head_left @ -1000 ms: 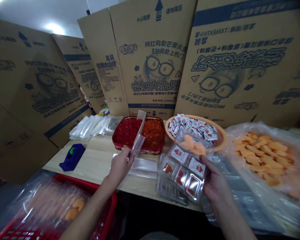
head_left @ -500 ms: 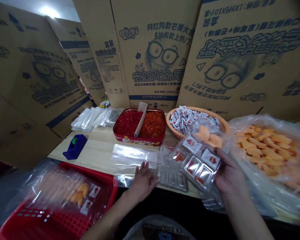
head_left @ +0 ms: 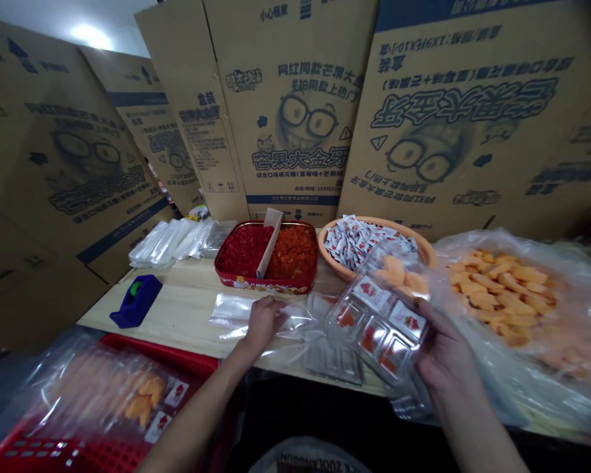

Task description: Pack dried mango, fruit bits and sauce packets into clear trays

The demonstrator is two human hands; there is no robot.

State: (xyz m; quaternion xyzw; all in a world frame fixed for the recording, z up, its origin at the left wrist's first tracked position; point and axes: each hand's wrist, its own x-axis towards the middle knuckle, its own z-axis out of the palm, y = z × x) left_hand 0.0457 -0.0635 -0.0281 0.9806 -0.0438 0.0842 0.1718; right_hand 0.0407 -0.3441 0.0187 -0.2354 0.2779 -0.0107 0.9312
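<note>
My left hand is closed, its fingertips pinching a flat clear plastic bag on the wooden table, right below the red tin. My right hand grips a clear plastic tray by its right edge, tilted above the table. In that tray's compartments are orange puffy pieces, two white sachets with a red print and red-orange bits. Under the held tray, partly hidden, lie more clear trays near the table's front edge.
The red tin holds red and orange bits, split by a divider. Behind stands an orange basket of sachets; at right, a big bag of orange pieces. Leftward are a blue tape dispenser, stacked bags and a red crate with filled trays.
My left hand has moved slightly left and away from me, its spread fingers now closed on the clear bag, whose near side has lifted and creased. The right hand still holds the tray.
</note>
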